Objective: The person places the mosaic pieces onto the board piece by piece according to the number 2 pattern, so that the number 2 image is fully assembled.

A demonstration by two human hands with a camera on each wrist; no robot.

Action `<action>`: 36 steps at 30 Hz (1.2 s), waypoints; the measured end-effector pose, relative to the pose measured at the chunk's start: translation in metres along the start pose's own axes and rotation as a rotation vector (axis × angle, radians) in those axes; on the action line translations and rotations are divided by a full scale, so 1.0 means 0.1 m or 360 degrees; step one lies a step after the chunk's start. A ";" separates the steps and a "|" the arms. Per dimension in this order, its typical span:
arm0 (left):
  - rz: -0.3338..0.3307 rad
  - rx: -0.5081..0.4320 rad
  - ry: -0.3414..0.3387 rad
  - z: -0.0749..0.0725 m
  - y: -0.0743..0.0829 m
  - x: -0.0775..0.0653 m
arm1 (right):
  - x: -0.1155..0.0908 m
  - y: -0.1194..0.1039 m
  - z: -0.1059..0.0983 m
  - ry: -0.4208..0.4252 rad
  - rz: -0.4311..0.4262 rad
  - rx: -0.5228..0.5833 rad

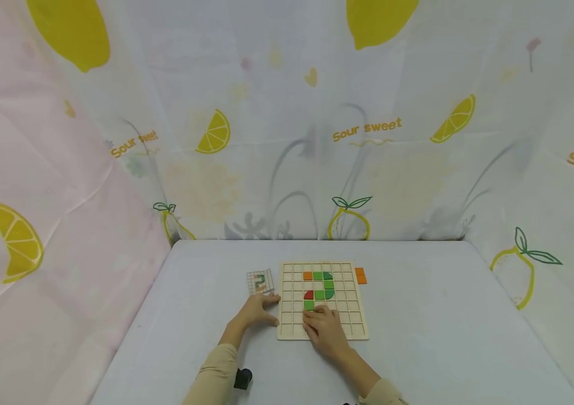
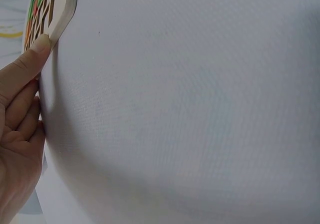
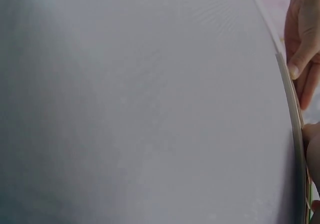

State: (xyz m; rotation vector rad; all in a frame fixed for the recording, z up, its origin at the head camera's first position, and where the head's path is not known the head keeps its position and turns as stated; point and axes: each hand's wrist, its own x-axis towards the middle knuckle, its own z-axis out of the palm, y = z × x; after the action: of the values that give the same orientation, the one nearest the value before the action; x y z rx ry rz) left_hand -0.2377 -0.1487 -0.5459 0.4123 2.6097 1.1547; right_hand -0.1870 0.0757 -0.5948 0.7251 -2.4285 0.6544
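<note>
A wooden grid board lies on the white table. Set in its cells are an orange square tile, several green tiles, some with a rounded corner, and a red rounded tile. My left hand touches the board's left edge with its thumb and fingers spread apart; in the left wrist view the thumb rests at the rim. Over the lower middle cells, my right hand has its fingertips bent down just below the lowest green tile. Whether it holds a tile I cannot tell.
A small pattern card with a coloured grid lies left of the board. Orange tiles sit by its upper right edge. Close to the left sleeve is a small black object. A lemon-print curtain hangs behind the table.
</note>
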 end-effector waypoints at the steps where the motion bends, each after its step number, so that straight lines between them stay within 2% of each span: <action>1: -0.0009 0.0008 0.0002 0.01 0.00 0.00 | -0.01 0.00 0.00 -0.0003 -0.0007 -0.0011; 4: -0.0009 0.0017 0.0003 0.02 0.00 0.01 | -0.01 0.01 0.00 0.0036 0.0029 0.0024; 10: 0.0007 -0.0017 -0.0005 0.03 0.01 0.01 | 0.00 0.06 0.03 0.0207 0.0209 0.0224; 14: 0.0006 -0.0002 -0.0008 0.03 -0.01 0.01 | 0.01 0.07 0.03 0.0242 0.0189 0.0218; 17: 0.0029 0.0020 0.0006 0.03 -0.02 0.02 | 0.03 0.08 0.01 0.0209 0.0155 0.0219; 24: 0.0043 0.0018 0.0015 0.01 -0.04 0.04 | 0.11 0.12 -0.01 0.0136 0.0244 0.0246; 31: 0.0063 0.0032 0.0020 0.02 -0.04 0.03 | 0.03 0.05 0.00 0.0051 0.0063 0.0214; 36: 0.0063 0.0017 0.0020 0.03 -0.04 0.03 | 0.00 0.06 -0.04 -0.0018 0.0026 0.0236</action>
State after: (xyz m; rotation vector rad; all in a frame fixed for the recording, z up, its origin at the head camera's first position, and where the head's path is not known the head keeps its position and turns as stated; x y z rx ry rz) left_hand -0.2396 -0.1484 -0.5511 0.4627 2.6312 1.1598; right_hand -0.1895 0.0822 -0.5932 0.7696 -2.4177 0.8460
